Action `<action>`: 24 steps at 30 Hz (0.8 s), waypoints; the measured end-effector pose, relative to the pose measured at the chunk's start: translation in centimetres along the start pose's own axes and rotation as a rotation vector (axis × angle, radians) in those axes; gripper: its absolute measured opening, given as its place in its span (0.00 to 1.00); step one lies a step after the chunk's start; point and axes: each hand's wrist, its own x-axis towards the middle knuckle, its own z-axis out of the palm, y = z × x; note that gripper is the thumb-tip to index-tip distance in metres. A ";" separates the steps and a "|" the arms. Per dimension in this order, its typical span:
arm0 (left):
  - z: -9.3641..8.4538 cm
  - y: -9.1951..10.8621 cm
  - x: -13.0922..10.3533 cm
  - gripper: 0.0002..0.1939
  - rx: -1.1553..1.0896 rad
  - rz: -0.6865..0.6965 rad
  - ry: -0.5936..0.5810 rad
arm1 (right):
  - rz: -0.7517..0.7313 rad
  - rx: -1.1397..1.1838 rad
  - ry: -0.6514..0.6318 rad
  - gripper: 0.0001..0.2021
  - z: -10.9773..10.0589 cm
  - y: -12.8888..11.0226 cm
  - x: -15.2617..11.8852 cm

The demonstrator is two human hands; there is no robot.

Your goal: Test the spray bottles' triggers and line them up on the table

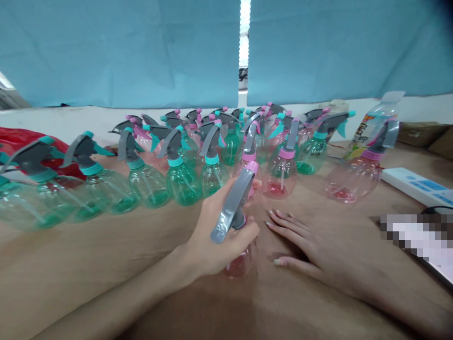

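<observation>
Near the middle of the table, my left hand [217,236] is wrapped round the neck of a pink spray bottle [239,267]. Its grey trigger head with a pink nozzle rises above my fingers, and part of its body is hidden by the hand. My right hand [300,241] lies on the tabletop just to the right, fingers stretched out and holding nothing. Just beyond it stands another pink spray bottle [279,177]. A green spray bottle [183,182] stands beyond my left hand.
Several more green and pink spray bottles stand in rows across the back and left. At right are a labelled drink bottle [375,123], a white power strip [417,186] and a blurred-out flat object [421,241]. Red plastic [67,160] lies at left; a blue curtain [123,52] hangs behind.
</observation>
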 end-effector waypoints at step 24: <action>-0.2 0.8 0.2 0.10 -0.014 -0.078 -0.020 | 0.013 -0.011 -0.043 0.34 -0.6 -0.4 0.3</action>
